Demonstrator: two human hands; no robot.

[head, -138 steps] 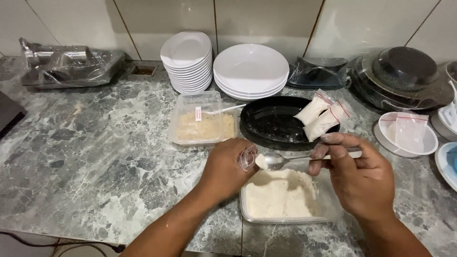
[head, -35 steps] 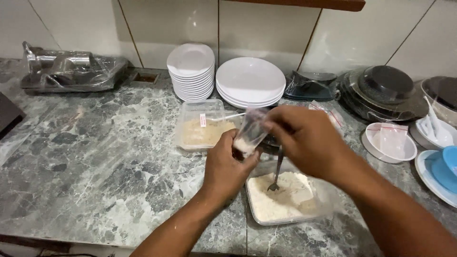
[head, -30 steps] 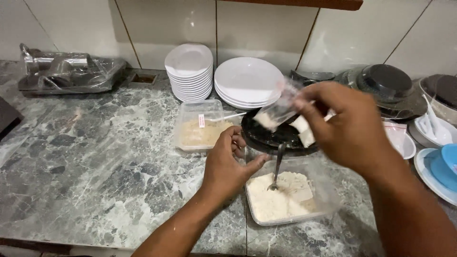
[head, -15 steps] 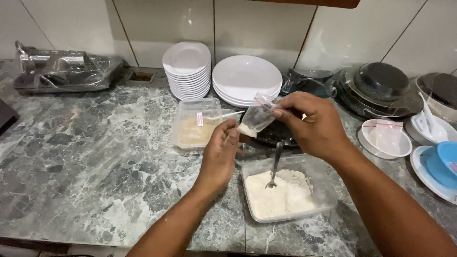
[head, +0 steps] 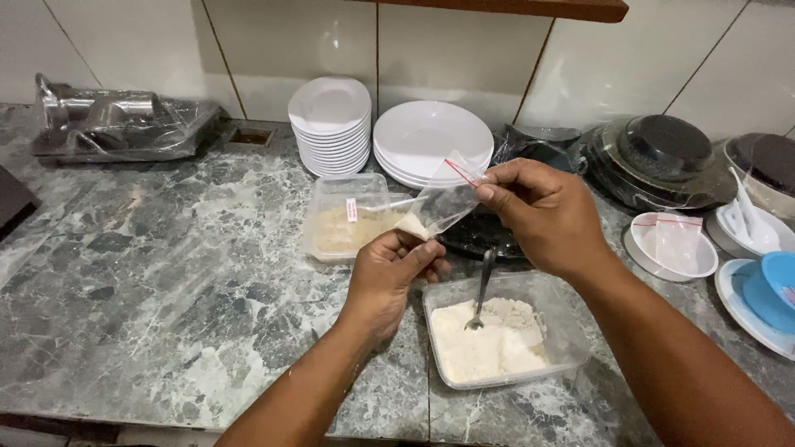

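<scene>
A small clear zip bag (head: 437, 204) with white powder in its lower corner hangs tilted between both hands. My left hand (head: 389, 273) pinches its bottom corner; my right hand (head: 542, 217) grips its top by the red-striped seal. Below them a clear plastic tub (head: 563, 331) holds white powder, with a metal spoon (head: 480, 290) standing in it. A second clear tub (head: 331, 228) with beige powder sits just behind my left hand.
On the marble counter (head: 166, 290), stacks of white plates (head: 331, 124) and wider plates (head: 431, 141) stand at the back. A black tray (head: 476, 236) lies behind the hands. Black lidded bowls (head: 662, 157), white dishes (head: 671, 248) and a blue bowl (head: 770, 290) crowd the right. A wrapped metal appliance (head: 124, 124) sits far left.
Earlier my right hand spooned powder toward the bag. The spoon now rests in the tub, and both hands have lifted the bag and hold it at its two ends.
</scene>
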